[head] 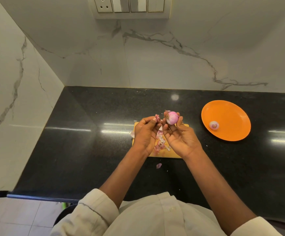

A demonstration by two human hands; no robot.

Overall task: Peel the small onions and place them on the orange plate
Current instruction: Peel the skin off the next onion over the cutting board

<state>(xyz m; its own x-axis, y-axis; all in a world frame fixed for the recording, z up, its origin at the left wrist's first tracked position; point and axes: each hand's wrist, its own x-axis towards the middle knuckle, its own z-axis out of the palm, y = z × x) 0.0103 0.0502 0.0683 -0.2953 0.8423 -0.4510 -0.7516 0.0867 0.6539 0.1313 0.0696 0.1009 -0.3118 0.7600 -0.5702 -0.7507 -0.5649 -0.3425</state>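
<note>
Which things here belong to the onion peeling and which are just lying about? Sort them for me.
Part of the job:
right hand
onion
left hand
strip of skin
orange plate
peeled onion
cutting board

Lying about:
peel scraps
stray peel
switch panel

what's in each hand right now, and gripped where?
Right hand: fingertips hold the small onion round its sides, root end facing the left hand. Left hand: pinches a scrap of peeled skin at its fingertips, above the cutting board.
</note>
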